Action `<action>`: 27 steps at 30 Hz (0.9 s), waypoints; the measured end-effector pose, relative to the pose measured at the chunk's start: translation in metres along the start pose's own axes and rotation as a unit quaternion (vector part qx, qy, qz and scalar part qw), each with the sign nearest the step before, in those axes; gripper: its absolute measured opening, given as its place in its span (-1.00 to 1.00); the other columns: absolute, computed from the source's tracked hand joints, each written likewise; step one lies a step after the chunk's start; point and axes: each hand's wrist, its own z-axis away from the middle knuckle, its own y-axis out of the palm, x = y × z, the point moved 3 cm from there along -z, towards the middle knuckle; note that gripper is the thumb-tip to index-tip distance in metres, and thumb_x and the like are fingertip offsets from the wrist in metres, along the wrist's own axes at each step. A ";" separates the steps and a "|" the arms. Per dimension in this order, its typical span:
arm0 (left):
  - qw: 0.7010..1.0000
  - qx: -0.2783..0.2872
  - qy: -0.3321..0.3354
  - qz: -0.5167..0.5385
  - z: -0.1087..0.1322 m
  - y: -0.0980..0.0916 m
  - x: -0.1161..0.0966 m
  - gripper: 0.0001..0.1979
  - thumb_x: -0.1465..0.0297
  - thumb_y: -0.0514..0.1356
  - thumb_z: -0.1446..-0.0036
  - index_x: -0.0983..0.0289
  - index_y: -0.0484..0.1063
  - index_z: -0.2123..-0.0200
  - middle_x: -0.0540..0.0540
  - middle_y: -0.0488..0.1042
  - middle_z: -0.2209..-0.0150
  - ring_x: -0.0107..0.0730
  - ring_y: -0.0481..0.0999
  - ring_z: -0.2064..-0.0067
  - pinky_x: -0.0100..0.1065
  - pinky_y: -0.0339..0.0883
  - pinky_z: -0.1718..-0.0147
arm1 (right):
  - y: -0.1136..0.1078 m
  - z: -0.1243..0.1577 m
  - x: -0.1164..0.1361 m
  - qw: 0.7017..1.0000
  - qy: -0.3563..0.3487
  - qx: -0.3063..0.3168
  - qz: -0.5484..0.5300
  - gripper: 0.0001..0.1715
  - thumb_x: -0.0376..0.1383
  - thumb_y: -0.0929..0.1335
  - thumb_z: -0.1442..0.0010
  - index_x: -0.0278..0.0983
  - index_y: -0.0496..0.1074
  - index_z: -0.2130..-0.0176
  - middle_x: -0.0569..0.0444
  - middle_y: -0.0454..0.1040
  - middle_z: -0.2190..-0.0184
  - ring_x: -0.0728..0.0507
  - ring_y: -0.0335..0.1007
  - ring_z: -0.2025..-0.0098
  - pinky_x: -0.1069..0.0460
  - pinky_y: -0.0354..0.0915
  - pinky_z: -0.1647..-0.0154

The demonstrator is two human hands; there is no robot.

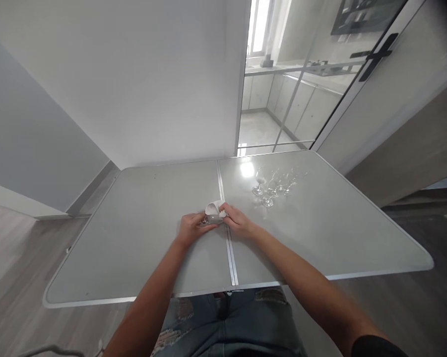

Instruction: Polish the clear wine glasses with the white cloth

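Note:
Near the middle of the table, my left hand point(192, 227) is closed around a small clear stemmed glass point(215, 218) that lies on its side between my hands. My right hand point(236, 219) pinches a white cloth point(213, 208) at the glass's right end. Part of the cloth covers the upper side of the glass. Fingers hide much of the glass's stem and rim, and I cannot tell how far the cloth reaches inside it.
Several clear stemmed glasses point(267, 200) stand grouped on the right half of the folding table point(152, 198). A metal seam point(231, 258) crosses the tabletop. Behind it are a white wall point(171, 89) and a glass door point(297, 89) with a black handle.

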 end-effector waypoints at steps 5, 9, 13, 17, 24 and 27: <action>0.999 -0.026 0.015 -0.035 0.002 -0.002 0.000 -0.54 -0.02 0.34 -0.05 0.26 0.41 0.52 -0.08 0.36 0.65 -0.56 0.31 0.62 -0.44 0.13 0.55 | 0.004 -0.006 0.008 0.987 0.068 -0.013 -0.146 -0.92 -0.25 0.17 -0.33 -0.17 0.20 0.21 0.13 0.29 0.35 -0.10 0.19 0.28 0.01 0.16 0.19; 0.997 -0.032 0.028 -0.059 0.003 0.001 0.002 -0.55 -0.04 0.35 -0.03 0.25 0.46 0.45 -0.08 0.36 0.65 -0.54 0.33 0.61 -0.44 0.16 0.54 | -0.006 -0.010 0.010 0.999 0.016 0.037 -0.013 -0.93 -0.31 0.21 -0.26 -0.18 0.25 0.20 0.19 0.24 0.46 -0.09 0.11 0.38 -0.03 0.14 0.14; 0.996 -0.036 0.032 -0.074 0.002 0.001 0.003 -0.58 -0.02 0.32 -0.08 0.24 0.49 0.42 -0.09 0.34 0.67 -0.54 0.31 0.62 -0.44 0.15 0.54 | -0.003 -0.006 0.012 1.000 0.022 0.002 -0.013 -0.93 -0.31 0.19 -0.29 -0.18 0.21 0.18 0.17 0.23 0.44 -0.09 0.11 0.37 -0.04 0.14 0.12; 0.995 -0.042 0.036 -0.078 0.004 0.000 0.003 -0.58 -0.01 0.33 -0.08 0.25 0.47 0.46 -0.08 0.34 0.67 -0.54 0.31 0.62 -0.43 0.12 0.55 | 0.000 -0.005 0.014 0.990 0.063 0.002 -0.125 -0.90 -0.22 0.15 -0.36 -0.18 0.18 0.18 0.14 0.25 0.34 -0.09 0.16 0.28 0.01 0.15 0.19; 0.992 -0.040 0.052 -0.109 0.007 0.004 0.003 -0.59 -0.02 0.34 -0.07 0.24 0.51 0.37 -0.04 0.41 0.63 -0.49 0.37 0.59 -0.40 0.14 0.51 | -0.002 -0.007 0.006 1.000 0.023 0.009 0.005 -0.90 -0.30 0.22 -0.27 -0.19 0.26 0.16 0.14 0.30 0.43 -0.12 0.18 0.30 -0.03 0.18 0.15; 0.993 -0.043 0.037 -0.106 0.008 0.004 0.003 -0.59 -0.02 0.34 -0.07 0.24 0.54 0.33 -0.03 0.42 0.62 -0.48 0.36 0.59 -0.39 0.13 0.52 | 0.004 -0.005 0.005 0.996 0.042 -0.021 -0.072 -0.89 -0.25 0.15 -0.35 -0.16 0.21 0.13 0.12 0.33 0.34 -0.12 0.22 0.26 -0.03 0.21 0.15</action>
